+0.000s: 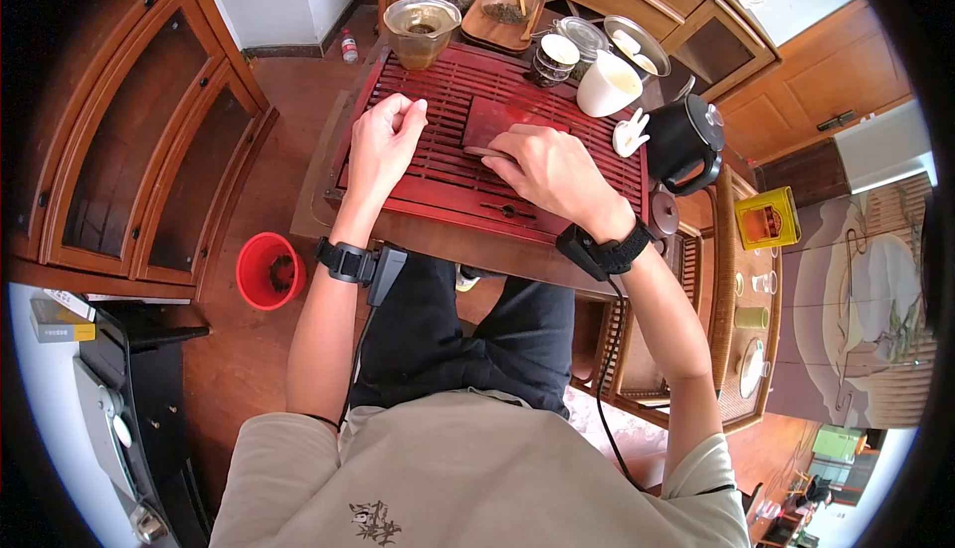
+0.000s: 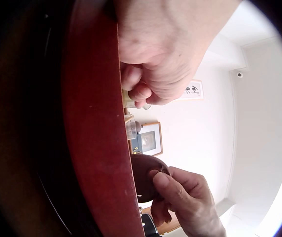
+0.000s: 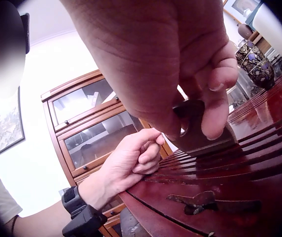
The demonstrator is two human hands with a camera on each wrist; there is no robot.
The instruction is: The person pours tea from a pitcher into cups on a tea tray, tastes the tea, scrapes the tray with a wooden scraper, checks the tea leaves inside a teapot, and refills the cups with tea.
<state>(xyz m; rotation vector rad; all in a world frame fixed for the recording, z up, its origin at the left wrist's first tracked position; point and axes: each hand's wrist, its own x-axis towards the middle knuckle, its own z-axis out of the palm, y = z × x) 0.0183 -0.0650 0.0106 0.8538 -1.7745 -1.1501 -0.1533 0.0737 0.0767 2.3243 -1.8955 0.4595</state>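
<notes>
My right hand [image 1: 559, 172] pinches a dark brown flat piece with a rounded edge [image 2: 145, 174] between thumb and fingers. The piece stands on edge low over the slatted red tea tray [image 1: 453, 197], and a hole near its top shows in the right wrist view. My left hand [image 1: 384, 142] is curled into a loose fist on the left part of the tray, with nothing showing in it. Between the hands and behind them lies the tray's smooth reddish panel [image 1: 502, 118]. A dark inlaid ornament [image 3: 200, 202] marks the tray's near edge.
A glass bowl with a strainer [image 1: 423, 31] stands at the tray's far left corner. Stacked patterned cups [image 1: 553, 63], a white pitcher [image 1: 609, 86] and a white hand-shaped figurine [image 1: 631, 134] line the right side. A black kettle [image 1: 684, 140] stands beyond. A red bin [image 1: 269, 270] sits on the floor.
</notes>
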